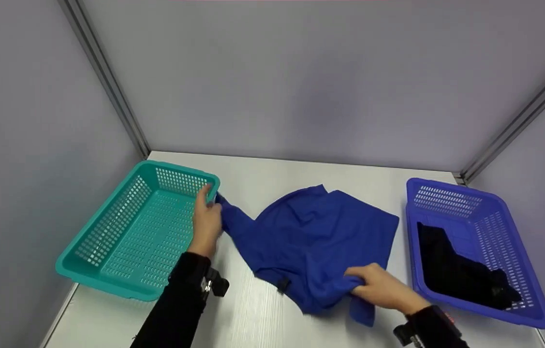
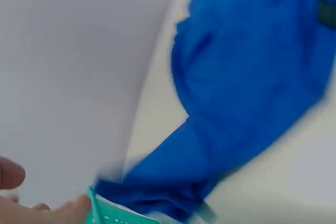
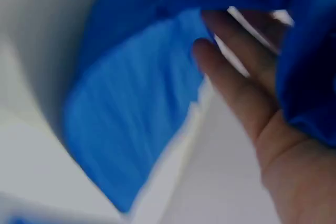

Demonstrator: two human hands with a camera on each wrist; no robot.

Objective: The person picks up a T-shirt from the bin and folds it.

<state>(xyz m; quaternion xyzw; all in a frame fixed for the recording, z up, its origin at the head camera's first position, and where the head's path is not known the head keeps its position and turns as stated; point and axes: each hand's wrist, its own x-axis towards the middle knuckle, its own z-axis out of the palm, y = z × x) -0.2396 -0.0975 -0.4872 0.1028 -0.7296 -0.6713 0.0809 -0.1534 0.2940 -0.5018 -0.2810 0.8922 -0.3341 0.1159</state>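
Observation:
A blue shirt (image 1: 316, 237) lies spread and creased on the white table, a dark tag (image 1: 283, 285) at its near edge. One sleeve (image 1: 236, 220) stretches left to the corner of the teal basket (image 1: 108, 285). There my left hand (image 1: 207, 224) touches the basket's rim, its index finger straight; in the left wrist view the thumb stands apart from the fingers. My right hand (image 1: 381, 287) grips the shirt's near right part, which is bunched up, with a flap hanging below. In the right wrist view its fingers (image 3: 231, 82) reach under the fabric, and the thumb is hidden.
Nothing lies inside the teal basket at the left. A purple basket (image 1: 528, 251) on the right holds a black garment (image 1: 461, 275). Grey partition walls (image 1: 282, 87) enclose the table at the back and both sides.

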